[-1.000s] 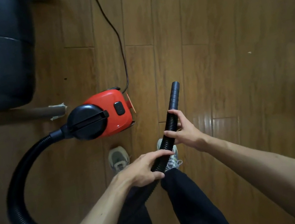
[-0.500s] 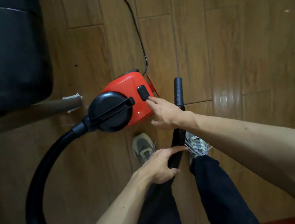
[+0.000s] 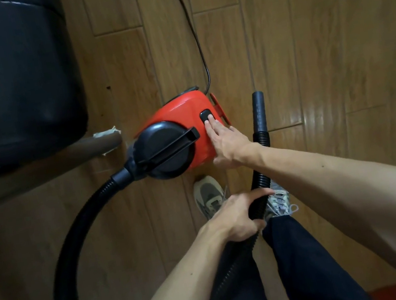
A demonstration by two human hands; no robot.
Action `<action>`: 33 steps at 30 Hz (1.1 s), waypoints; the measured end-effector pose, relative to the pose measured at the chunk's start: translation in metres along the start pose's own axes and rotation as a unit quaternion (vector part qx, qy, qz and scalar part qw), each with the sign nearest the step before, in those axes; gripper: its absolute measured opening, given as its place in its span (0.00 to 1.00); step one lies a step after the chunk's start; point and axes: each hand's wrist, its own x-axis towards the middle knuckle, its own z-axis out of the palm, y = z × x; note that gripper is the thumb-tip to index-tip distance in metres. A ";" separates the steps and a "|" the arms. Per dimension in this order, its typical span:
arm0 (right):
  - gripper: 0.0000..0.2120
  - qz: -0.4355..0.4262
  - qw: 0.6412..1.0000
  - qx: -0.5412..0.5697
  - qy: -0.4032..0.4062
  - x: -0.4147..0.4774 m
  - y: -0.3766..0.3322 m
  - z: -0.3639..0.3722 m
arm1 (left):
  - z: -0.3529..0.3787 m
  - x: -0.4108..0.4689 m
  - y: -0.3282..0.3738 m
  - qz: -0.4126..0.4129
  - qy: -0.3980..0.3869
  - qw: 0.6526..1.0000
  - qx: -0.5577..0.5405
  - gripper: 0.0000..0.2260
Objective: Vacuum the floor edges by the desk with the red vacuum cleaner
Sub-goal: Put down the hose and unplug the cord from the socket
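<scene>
Left hand (image 3: 234, 218) gripping hose (image 3: 260, 190), right hand (image 3: 228, 144) fingers flat on button (image 3: 205, 116)

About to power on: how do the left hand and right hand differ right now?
The left hand grips the black ribbed hose with curled fingers; the right hand lies flat with straight fingers. The left hand sits near the grey shoes; the right hand reaches onto the red vacuum cleaner body, a fingertip on its black oval button. Both are bare.
</scene>
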 end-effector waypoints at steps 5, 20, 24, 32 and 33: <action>0.34 -0.013 0.984 0.166 0.065 -0.016 0.016 -0.028 | 0.011 0.000 -0.003 0.002 -0.011 1.000 0.016 0.32; 0.27 0.059 0.855 0.503 0.109 -0.117 0.118 0.064 | 0.033 0.015 0.019 -0.013 -0.010 0.998 0.064 0.30; 0.28 0.031 0.857 0.512 0.054 -0.120 0.130 0.065 | 0.046 0.019 0.022 -0.027 -0.021 0.996 0.079 0.30; 0.29 0.037 0.837 0.541 0.071 -0.117 0.153 0.074 | 0.072 0.035 0.017 -0.033 0.012 0.994 0.100 0.32; 0.29 0.044 0.832 0.547 0.078 -0.116 0.155 0.078 | 0.073 0.038 0.015 -0.035 0.012 0.993 0.111 0.33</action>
